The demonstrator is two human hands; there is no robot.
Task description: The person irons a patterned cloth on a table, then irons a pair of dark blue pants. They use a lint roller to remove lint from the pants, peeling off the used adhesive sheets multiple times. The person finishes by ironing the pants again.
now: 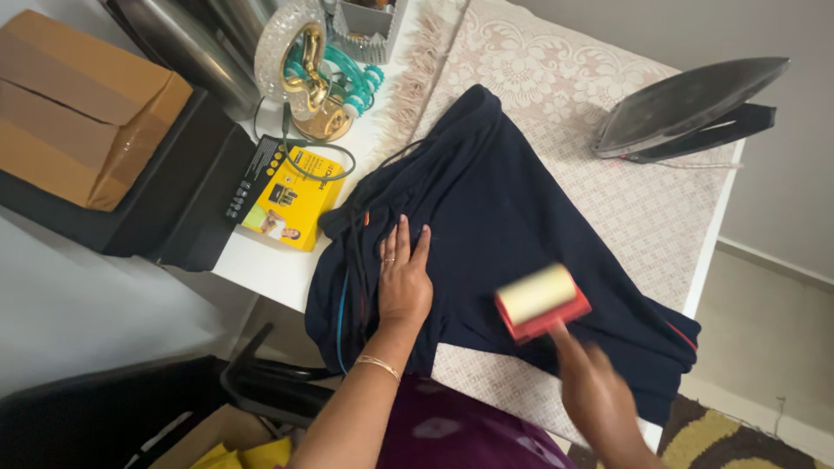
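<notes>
**Lint roller passing over dark garment on a white table**

Looking down on a white table [261, 265] draped with a pale pink lace cloth [608, 174], fringe lying toward 11 o'clock. Lying across the cloth, from centre out to 4 o'clock: a navy garment [504, 217], its lower corner hanging over the near edge at 4 o'clock. Resting flat and spread on the garment at centre: the left hand [404, 282], fingers apart, palm pressing the fabric down. Gripping the handle of a red lint roller [540, 300] at 5 o'clock: the right hand [599, 399], blurred, fingers closed round the handle; pale roll touching the garment just right of the left hand.

Standing on its heel at 2 o'clock near the far table edge: a grey iron [686, 108]. Crowding the 11 o'clock corner: a gold and glass lamp [300, 65], teal rings, a yellow box [291, 200] right at the table's left edge. Sitting off the table at 9 to 10 o'clock: a cardboard box [78, 104] on a black case. Showing past the right edge at 3 to 4 o'clock: bare floor and a patterned rug [738, 439].
</notes>
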